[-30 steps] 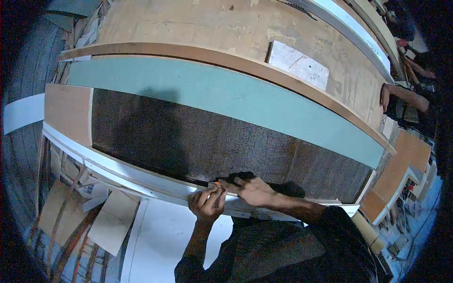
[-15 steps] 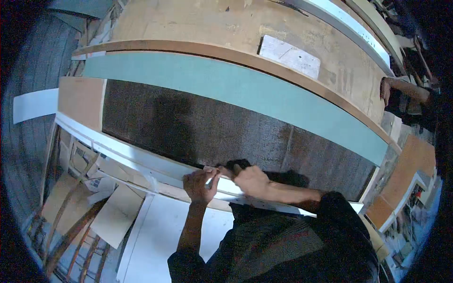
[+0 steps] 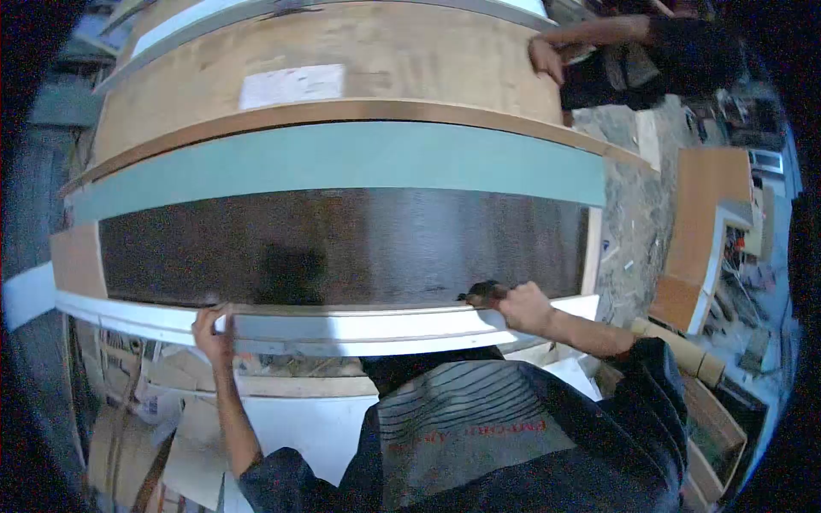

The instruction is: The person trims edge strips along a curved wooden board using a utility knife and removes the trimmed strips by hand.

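A long dark brown panel [image 3: 342, 248] lies in front of me, with a pale green board [image 3: 351, 158] along its far side. A white edge strip [image 3: 368, 325] runs along its near side. My left hand [image 3: 214, 332] is at the left part of this strip, fingers curled closed over its edge. At the right part, my right hand [image 3: 528, 309] is closed around a dark hand tool [image 3: 485, 295], whose end lies close to the strip's inner edge. The tool's exact kind cannot be made out, and my palm hides part of it.
A white plate [image 3: 293, 86] lies on the plywood board [image 3: 428, 64] beyond. At the far right, another person's hand [image 3: 546, 60] rests by the board's end. An orange-brown panel [image 3: 701, 227] stands to the right. White and tan boards [image 3: 299, 436] lie below the strip.
My hands have moved apart: the left one leftward along the strip, the right one rightward with the dark tool. The view has turned, so the panel now lies more level.
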`<state>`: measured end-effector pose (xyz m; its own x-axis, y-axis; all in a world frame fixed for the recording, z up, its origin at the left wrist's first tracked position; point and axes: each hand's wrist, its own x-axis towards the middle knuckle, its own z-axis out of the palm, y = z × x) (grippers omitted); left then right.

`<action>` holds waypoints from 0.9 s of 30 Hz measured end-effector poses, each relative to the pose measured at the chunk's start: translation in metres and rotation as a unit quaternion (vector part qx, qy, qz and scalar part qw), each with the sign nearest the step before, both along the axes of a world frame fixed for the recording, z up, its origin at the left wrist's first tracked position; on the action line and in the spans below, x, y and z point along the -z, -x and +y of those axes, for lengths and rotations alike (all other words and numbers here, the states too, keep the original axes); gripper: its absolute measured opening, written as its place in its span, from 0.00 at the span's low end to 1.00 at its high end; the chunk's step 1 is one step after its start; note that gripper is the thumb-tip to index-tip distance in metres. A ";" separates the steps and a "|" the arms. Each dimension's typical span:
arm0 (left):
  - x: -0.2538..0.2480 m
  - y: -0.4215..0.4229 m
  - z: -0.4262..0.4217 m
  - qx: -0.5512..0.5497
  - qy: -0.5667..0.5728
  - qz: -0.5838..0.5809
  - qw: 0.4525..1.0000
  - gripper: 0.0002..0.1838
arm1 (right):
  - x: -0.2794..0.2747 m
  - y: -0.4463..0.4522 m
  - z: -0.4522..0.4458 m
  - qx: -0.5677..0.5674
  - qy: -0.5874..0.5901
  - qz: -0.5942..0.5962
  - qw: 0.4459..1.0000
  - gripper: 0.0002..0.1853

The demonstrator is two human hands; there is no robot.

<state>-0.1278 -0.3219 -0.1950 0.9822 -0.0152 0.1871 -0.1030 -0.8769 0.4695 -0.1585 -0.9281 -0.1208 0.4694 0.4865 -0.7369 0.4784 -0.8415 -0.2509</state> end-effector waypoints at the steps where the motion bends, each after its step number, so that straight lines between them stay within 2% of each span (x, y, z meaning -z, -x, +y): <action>1: 0.003 0.002 0.005 0.000 -0.001 -0.008 1.000 0.09 | -0.007 0.010 -0.023 0.015 0.050 -0.003 0.999 0.13; 2: 0.007 -0.001 0.005 -0.009 0.021 -0.008 1.000 0.08 | -0.002 0.022 -0.041 0.054 -0.003 -0.045 0.998 0.18; 5: 0.009 0.000 0.005 -0.004 0.060 -0.030 0.998 0.08 | -0.015 0.018 -0.040 0.035 0.019 -0.032 0.999 0.15; 6: 0.002 0.000 -0.003 -0.016 0.053 -0.010 0.998 0.08 | 0.000 0.027 -0.048 0.031 0.008 -0.054 0.998 0.23; 7: -0.005 0.000 -0.007 -0.027 0.045 0.010 0.999 0.08 | 0.007 0.029 -0.052 0.036 0.008 -0.060 0.998 0.23; 10: -0.003 -0.002 -0.004 -0.030 0.066 0.005 0.997 0.08 | 0.006 0.016 -0.052 -0.008 0.056 -0.008 0.998 0.32; 12: -0.003 -0.001 -0.002 -0.032 0.053 0.008 0.998 0.08 | -0.012 0.004 -0.048 0.078 -0.109 -0.060 0.989 0.36; 13: -0.002 -0.001 -0.002 -0.034 0.040 0.013 0.999 0.08 | -0.015 -0.004 -0.039 0.073 -0.106 -0.061 0.990 0.36; 15: 0.004 0.001 -0.003 -0.029 0.046 0.010 0.998 0.07 | -0.017 -0.018 -0.012 0.147 -0.172 -0.093 0.970 0.35; 16: 0.006 0.002 0.002 -0.023 0.044 0.002 0.999 0.07 | -0.015 -0.024 0.003 0.136 -0.182 -0.091 0.969 0.35; 17: 0.021 0.003 0.012 0.020 0.026 -0.080 0.996 0.06 | -0.010 -0.030 0.026 0.154 -0.199 -0.086 0.964 0.35; 19: 0.019 0.009 0.021 -0.001 -0.057 -0.018 0.998 0.07 | -0.001 -0.048 0.089 0.149 -0.243 -0.070 0.956 0.35; 20: 0.026 0.003 0.033 0.047 0.016 -0.020 0.999 0.07 | -0.003 -0.059 0.124 0.150 -0.260 -0.048 0.953 0.35; 21: 0.028 0.008 0.031 0.036 0.056 -0.017 0.998 0.05 | -0.002 -0.066 0.158 0.155 -0.271 -0.024 0.950 0.35; 22: 0.018 0.003 0.021 0.026 0.034 -0.031 0.999 0.06 | 0.006 -0.073 0.193 0.146 -0.302 -0.007 0.942 0.35; 23: 0.017 0.010 0.017 -0.038 -0.041 0.041 0.998 0.08 | 0.019 -0.077 0.223 0.137 -0.309 -0.003 0.941 0.35; 25: 0.001 0.002 0.001 -0.087 -0.038 0.026 0.995 0.08 | 0.039 -0.090 0.286 0.096 -0.309 -0.017 0.946 0.36; 27: 0.008 0.001 0.009 -0.051 0.007 0.033 0.998 0.06 | 0.051 -0.104 0.335 0.071 -0.305 0.004 0.950 0.37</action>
